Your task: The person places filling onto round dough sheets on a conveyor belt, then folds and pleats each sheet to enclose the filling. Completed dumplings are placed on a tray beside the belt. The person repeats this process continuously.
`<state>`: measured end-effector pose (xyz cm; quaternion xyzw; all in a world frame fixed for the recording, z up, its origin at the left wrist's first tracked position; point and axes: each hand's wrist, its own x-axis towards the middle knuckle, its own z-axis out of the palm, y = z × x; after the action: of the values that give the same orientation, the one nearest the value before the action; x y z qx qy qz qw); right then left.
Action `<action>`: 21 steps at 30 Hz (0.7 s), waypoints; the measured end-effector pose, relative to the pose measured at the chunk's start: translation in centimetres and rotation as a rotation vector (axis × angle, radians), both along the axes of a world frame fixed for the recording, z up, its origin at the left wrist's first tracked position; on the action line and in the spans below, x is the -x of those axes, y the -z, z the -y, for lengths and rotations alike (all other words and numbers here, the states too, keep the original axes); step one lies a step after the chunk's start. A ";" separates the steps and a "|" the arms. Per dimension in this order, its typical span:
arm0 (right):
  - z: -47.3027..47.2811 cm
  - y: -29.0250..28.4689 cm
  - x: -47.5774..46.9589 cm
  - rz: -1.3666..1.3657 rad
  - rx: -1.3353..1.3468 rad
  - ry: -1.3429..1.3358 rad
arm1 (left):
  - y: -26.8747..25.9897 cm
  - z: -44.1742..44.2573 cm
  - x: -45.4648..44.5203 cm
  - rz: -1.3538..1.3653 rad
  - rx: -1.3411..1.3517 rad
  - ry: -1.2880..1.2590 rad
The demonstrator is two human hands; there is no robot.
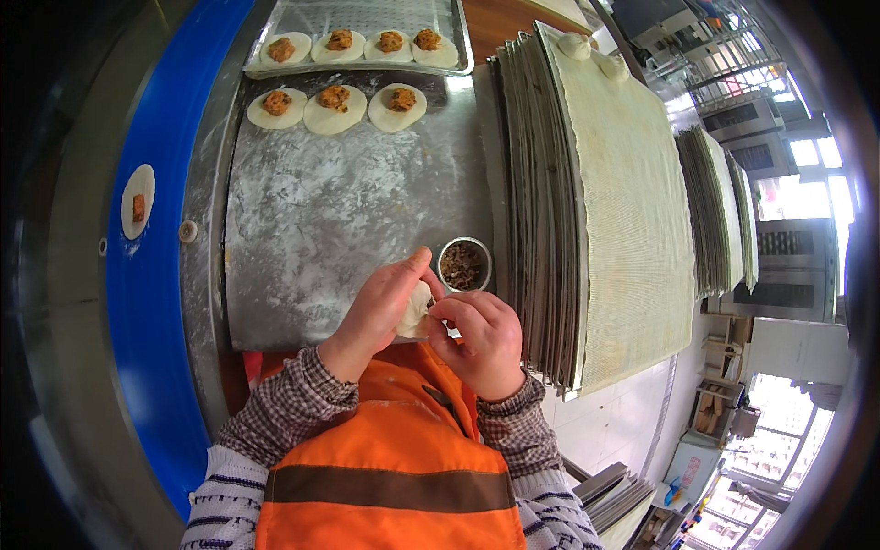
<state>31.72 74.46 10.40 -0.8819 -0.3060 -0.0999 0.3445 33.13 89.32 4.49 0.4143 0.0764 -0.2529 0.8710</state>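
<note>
My left hand (385, 302) cups a partly gathered dough wrapper (414, 313); its filling is mostly hidden. My right hand (481, 337) pinches the wrapper's edge between thumb and fingers. Just beyond my hands stands a round metal bowl (490, 265) of dark chopped filling (460, 266). Three flat dough rounds, among them a middle one (335, 122), lie at the far side of the floured metal worktop (330, 199), each topped with orange-brown filling (276, 103). Several more filled rounds, such as one at the right (440, 55), lie in a metal tray (469, 55) behind them.
A blue conveyor belt (155, 295) at the left carries one filled dough round (139, 179). To the right rises a stack of mesh-covered trays (632, 206), with two closed buns (574, 47) at its far end. More stacked trays (708, 206) and racks stand farther right.
</note>
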 end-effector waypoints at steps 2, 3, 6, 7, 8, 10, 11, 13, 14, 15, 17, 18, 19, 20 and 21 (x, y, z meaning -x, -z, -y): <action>0.0 -0.9 0.2 -0.117 -0.037 -0.004 | -0.3 -0.5 -0.2 -0.014 0.043 0.041; -0.1 -1.4 0.3 -0.179 -0.058 -0.011 | -0.4 -0.7 -0.2 -0.049 0.063 0.062; -0.6 -3.1 -0.1 -0.244 0.020 -0.075 | -0.8 -1.5 -0.3 -0.141 0.101 0.137; -0.6 -3.4 -0.2 -0.208 0.073 -0.132 | -0.9 -1.8 -0.5 -0.162 0.100 0.171; -0.7 -3.6 -0.5 -0.171 0.126 -0.190 | -1.0 -2.1 -0.5 -0.184 0.098 0.205; -1.1 -3.5 -1.0 -0.118 0.152 -0.284 | -1.3 -2.6 -0.5 -0.186 0.113 0.270; -1.2 -3.5 -0.9 -0.111 0.168 -0.290 | -1.4 -2.8 -0.4 -0.186 0.121 0.303; -1.6 -3.3 -0.8 -0.099 0.197 -0.308 | -1.3 -3.1 -0.3 -0.148 0.096 0.291; -1.7 -3.2 -0.8 -0.084 0.198 -0.311 | -1.3 -3.1 -0.2 -0.128 0.084 0.286; -1.6 -3.0 -0.7 -0.067 0.200 -0.308 | -1.5 -3.0 -0.1 -0.129 0.117 0.253; -1.7 -2.8 -0.5 -0.036 0.194 -0.269 | -2.1 -2.6 0.1 -0.130 0.183 0.188; -1.7 -2.9 -0.5 -0.017 0.189 -0.231 | -2.3 -2.2 0.3 -0.092 0.160 0.063; -1.8 -2.9 -0.5 0.002 0.183 -0.192 | -2.5 -1.8 0.7 -0.053 0.136 -0.062; -1.8 -2.6 -0.6 0.018 0.162 -0.169 | -2.6 -1.5 1.1 -0.015 0.112 -0.186; -1.9 -2.2 -0.5 0.035 0.141 -0.148 | -2.2 -1.5 1.3 -0.030 0.147 -0.184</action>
<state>32.26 76.39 12.55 -0.8771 -0.3824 -0.0678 0.2826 31.85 90.84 6.70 0.3367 0.1086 -0.1831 0.9172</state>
